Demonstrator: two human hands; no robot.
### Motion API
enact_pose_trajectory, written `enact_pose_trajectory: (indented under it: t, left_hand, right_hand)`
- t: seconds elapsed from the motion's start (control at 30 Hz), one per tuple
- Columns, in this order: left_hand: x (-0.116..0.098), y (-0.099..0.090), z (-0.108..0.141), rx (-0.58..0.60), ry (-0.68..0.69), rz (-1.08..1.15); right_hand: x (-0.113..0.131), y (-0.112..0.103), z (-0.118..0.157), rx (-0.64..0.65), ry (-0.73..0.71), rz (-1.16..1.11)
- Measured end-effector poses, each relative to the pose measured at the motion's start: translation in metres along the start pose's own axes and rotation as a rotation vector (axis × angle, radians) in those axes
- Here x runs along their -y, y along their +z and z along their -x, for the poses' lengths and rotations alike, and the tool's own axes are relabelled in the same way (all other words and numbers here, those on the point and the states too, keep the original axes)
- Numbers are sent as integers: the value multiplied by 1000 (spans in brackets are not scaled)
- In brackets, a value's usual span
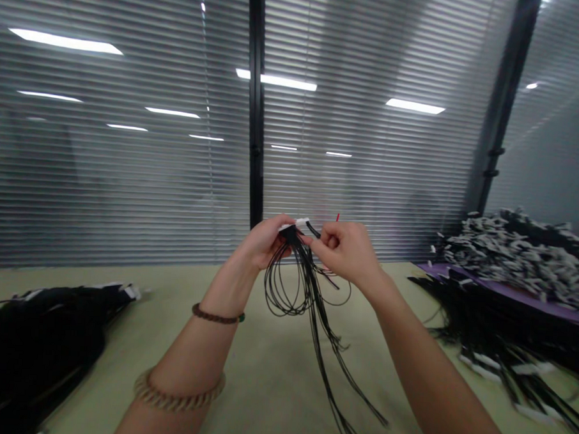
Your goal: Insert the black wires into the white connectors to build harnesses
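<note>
Raised over the table, my left hand grips a wire harness by its white connector. Black wires loop and trail down from the connector toward the table. My right hand, fingers pinched, is just right of the connector at a short black wire that leads from it. A thin red tip sticks up above the right fingers; what it belongs to is hidden in the hand.
A pile of black wires lies on the left of the pale table. At the right, a heap of white connectors rests on purple material, with more black harnesses in front. A glass partition with blinds stands behind.
</note>
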State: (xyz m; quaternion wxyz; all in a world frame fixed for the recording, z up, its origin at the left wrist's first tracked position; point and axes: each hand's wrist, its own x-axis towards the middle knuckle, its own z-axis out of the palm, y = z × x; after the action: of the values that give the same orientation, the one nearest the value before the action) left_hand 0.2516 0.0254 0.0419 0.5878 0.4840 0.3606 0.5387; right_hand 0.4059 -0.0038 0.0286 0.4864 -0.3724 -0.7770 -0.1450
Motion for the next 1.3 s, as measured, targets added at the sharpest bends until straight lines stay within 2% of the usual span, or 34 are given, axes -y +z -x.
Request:
enact_pose_trajectory:
  t: [0.27, 0.53, 0.77, 1.0, 1.2, 1.3]
  left_hand:
    - [0, 4, 3, -16, 44, -67]
    - [3, 5, 1, -74, 180, -151]
    - [5, 2, 0, -59, 239, -219]
    - [6, 8, 8, 66, 344, -335]
    - [6, 12, 11, 95, 353, -373]
    - [6, 10, 10, 104, 360, -375]
  right_hand:
    - [2, 4, 1, 14, -3, 64]
    - [2, 6, 1, 35, -46, 73]
    - [1, 6, 1, 35, -27, 42]
    - [-4, 9, -2, 16, -40, 40]
    - [-3, 13, -3, -46, -134, -172]
    - [-2, 16, -3, -51, -143, -181]
